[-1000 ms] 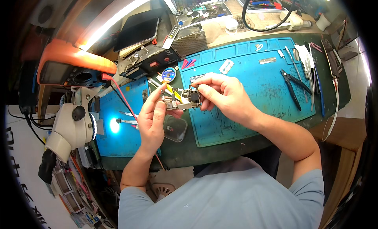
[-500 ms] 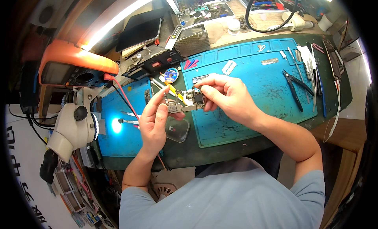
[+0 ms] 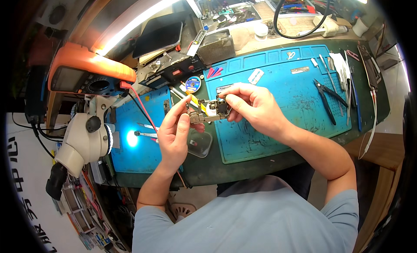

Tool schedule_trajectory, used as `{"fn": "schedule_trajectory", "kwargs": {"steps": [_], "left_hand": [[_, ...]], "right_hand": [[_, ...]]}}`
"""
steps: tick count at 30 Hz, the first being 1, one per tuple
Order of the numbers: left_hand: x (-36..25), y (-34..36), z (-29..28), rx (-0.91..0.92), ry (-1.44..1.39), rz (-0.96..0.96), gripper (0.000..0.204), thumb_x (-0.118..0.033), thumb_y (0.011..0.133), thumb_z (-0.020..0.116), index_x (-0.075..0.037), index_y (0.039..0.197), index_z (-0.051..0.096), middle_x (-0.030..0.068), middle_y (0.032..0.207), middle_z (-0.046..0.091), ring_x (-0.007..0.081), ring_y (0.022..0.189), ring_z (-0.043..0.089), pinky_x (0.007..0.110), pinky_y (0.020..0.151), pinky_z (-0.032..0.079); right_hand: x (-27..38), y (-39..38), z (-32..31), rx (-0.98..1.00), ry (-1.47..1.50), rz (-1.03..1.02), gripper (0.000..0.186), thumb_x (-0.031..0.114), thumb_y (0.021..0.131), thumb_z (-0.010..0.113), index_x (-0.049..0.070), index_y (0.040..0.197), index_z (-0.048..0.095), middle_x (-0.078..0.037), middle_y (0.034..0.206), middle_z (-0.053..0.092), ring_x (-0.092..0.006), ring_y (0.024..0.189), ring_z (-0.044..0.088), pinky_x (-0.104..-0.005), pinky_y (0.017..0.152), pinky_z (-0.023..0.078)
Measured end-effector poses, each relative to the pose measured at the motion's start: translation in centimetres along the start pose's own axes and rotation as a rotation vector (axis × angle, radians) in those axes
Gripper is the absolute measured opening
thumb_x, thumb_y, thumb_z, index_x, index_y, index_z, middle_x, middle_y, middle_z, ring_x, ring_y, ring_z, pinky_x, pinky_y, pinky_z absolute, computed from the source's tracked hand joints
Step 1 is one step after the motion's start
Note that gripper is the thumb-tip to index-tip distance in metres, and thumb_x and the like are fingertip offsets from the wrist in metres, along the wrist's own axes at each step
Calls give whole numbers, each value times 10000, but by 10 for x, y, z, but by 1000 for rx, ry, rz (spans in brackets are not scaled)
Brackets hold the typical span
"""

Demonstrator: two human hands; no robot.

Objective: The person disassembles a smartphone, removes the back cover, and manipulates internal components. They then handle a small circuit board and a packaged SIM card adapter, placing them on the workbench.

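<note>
A small circuit board [image 3: 210,118], with metal shields and dark chips, is held up over the bench between both hands. My left hand [image 3: 174,133] grips its left end, thumb in front and fingers behind. My right hand [image 3: 254,107] pinches the right end between thumb and fingertips; the exact contact is partly hidden. Beneath the board, close to my left hand, lies a clear shallow plastic dish [image 3: 200,144]. Behind it are a yellow-handled tool, partly covered, and a blue solder wire spool [image 3: 193,84].
An orange multimeter [image 3: 93,70] and a white microscope [image 3: 87,133] with a lit ring stand at left. Black cutters [image 3: 325,98], tweezers and probes lie on the right of the blue mat [image 3: 278,138]. A razor blade [image 3: 256,76] rests near the mat's far side.
The view has shifted slightly, so the whole scene sits a little to the right and lower. Both hands keep the same hold on the circuit board.
</note>
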State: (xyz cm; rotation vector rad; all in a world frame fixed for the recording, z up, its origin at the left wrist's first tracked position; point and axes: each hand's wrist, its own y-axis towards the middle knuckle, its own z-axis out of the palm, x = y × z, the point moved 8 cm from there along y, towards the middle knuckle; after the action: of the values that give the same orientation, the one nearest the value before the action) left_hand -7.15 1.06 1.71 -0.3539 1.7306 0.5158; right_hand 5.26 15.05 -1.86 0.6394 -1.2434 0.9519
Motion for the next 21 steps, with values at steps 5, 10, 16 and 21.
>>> {"fn": "schedule_trajectory", "kwargs": {"steps": [5,10,16,21], "left_hand": [[1,1,-1,-8,0,16,378,-143,1052,454,40,1379,501,74,1057,610,131,802,629,282,704,542],[0,1,0,-48,-24,-1,347,-144,1038,501,39,1332,530,70,1037,612,125,787,629,274,695,542],[13,4,-1,-19,-6,-123,276,-61,973,614,30,1231,579,72,928,659,129,779,663,248,667,551],[19,1,4,21,-36,-170,263,-38,964,623,35,1215,592,93,942,685,144,838,691,252,685,582]], "right_hand": [[2,-1,1,5,8,4,237,163,1009,574,6,1166,654,-32,892,676,-71,716,640,-224,648,526],[3,0,1,12,16,-13,223,151,1001,581,-3,1141,662,-36,884,678,-74,716,639,-231,649,529],[14,-4,3,-40,-128,-160,194,113,984,598,-12,1109,679,-33,868,679,-67,715,620,-232,649,521],[17,-4,-5,-146,-226,-220,179,113,954,625,-15,1057,697,-72,795,685,-79,664,602,-255,599,490]]}}
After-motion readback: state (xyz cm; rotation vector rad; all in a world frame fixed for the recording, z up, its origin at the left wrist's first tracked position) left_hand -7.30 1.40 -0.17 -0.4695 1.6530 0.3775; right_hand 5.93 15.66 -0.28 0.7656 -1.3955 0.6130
